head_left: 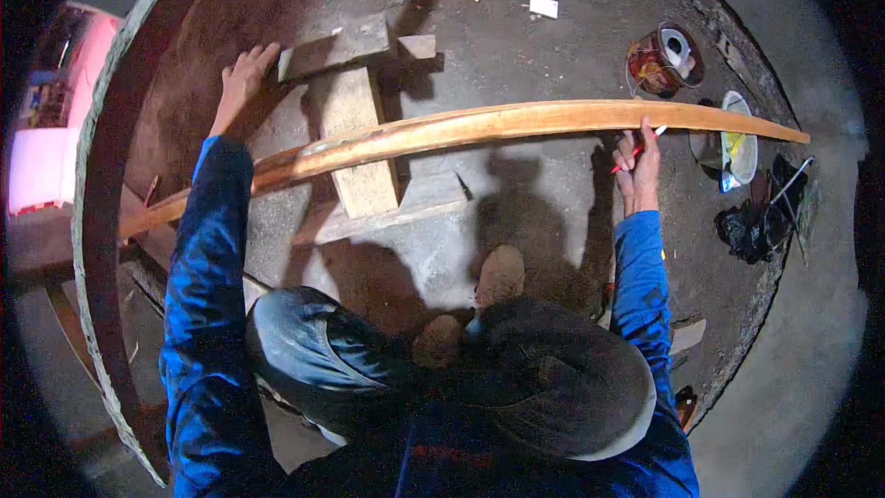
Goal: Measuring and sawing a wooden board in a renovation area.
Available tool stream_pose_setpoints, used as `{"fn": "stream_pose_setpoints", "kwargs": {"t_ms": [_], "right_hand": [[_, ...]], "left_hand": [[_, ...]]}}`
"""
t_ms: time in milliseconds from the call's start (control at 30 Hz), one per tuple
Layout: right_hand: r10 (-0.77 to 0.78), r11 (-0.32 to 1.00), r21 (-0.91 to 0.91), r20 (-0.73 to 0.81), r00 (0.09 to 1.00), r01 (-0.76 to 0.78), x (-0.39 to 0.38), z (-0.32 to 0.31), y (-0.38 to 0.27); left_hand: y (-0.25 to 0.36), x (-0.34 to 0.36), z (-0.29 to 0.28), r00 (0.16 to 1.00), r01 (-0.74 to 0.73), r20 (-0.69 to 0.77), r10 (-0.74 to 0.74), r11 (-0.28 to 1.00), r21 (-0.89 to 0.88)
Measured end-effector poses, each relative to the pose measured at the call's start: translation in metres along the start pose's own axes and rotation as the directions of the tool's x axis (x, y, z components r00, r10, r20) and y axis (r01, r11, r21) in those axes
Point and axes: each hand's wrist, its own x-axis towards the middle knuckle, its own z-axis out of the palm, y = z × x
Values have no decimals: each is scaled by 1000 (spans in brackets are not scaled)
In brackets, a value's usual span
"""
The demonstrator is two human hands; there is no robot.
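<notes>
A long wooden plank (516, 115), bowed by the lens, lies across the view over a cross-shaped timber support (364, 184) with a short block (341, 41) at its far end. My left hand (244, 83) is beyond the plank, fingers apart and slightly bent near the block's left end, holding nothing; whether they touch it I cannot tell. My right hand (636, 161) is at the plank's near edge toward the right, fingers closed on a slim red pen or pencil (618, 166) with a white end, one finger reaching up against the plank.
A reddish round container (664, 60) and a white bucket (742, 161) with yellow contents stand at right, near black plastic (742, 226). A small white card (543, 6) and scraps lie on the dirty floor. My knees (562, 378) and shoes (498, 272) are below. A pink-lit surface (41, 166) shows far left.
</notes>
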Motion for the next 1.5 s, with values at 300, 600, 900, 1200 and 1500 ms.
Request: {"fn": "stream_pose_setpoints", "kwargs": {"t_ms": [300, 600, 900, 1200, 1500], "right_hand": [[2, 951, -292, -328, 945, -104, -67, -63, 41], [154, 977, -44, -539, 828, -210, -194, -195, 48], [227, 974, 143, -597, 770, -176, -243, -207, 77], [141, 954, -97, -690, 710, -283, -316, -271, 108], [-63, 855, -368, -773, 631, -365, -345, -297, 105]], "left_hand": [[163, -61, -52, 872, -476, -64, 486, 807, -351], [211, -20, 25, 859, -472, 3, 513, 793, -385], [200, -28, 26, 877, -427, 45, 479, 819, -382], [193, -24, 36, 878, -404, 50, 476, 793, -456], [166, -9, 45, 810, -416, 212, 547, 790, -450]]}}
